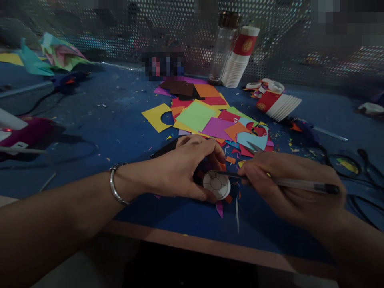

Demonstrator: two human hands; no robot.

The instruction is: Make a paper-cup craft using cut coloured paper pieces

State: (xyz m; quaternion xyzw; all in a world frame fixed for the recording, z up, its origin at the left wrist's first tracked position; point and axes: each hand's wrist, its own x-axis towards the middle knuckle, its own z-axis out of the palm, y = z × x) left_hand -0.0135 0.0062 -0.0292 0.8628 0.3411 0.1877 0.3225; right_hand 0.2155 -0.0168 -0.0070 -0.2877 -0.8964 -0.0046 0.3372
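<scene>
The white disc (216,185) is sitting low and near the front edge of the blue tabletop (120,120), facing up towards me, with thin lines drawn across it. In this dim light I cannot be sure, but it may be the base of a paper cup turned on its side. My left hand (183,166) is wrapping over it from the left, the fingers (207,154) curling tightly around whatever is behind the disc and the thumb pressing at its lower rim. A metal bracelet (115,184) is hanging on that wrist.

My right hand (288,180) is coming in from the right, its fingers (255,174) pinching a clear pen (300,185) whose tip is resting on the upper edge of the disc, the dark cap pointing away to the right.

Small paper scraps (220,208) are lying just under and around the disc. Behind my hands a loose spread of coloured paper sheets (207,116) is covering the middle of the tabletop, and a yellow sheet (156,117) with a round bite cut out is lying at its left edge.

Further back a stack of paper cups (240,60) is standing rim-down just beside a clear bottle (223,48), and a second stack (279,105) is lying on its side to the right. A perforated metal wall (300,48) is closing off the back. Far to the left, folded coloured papers (57,52) are piling up.
</scene>
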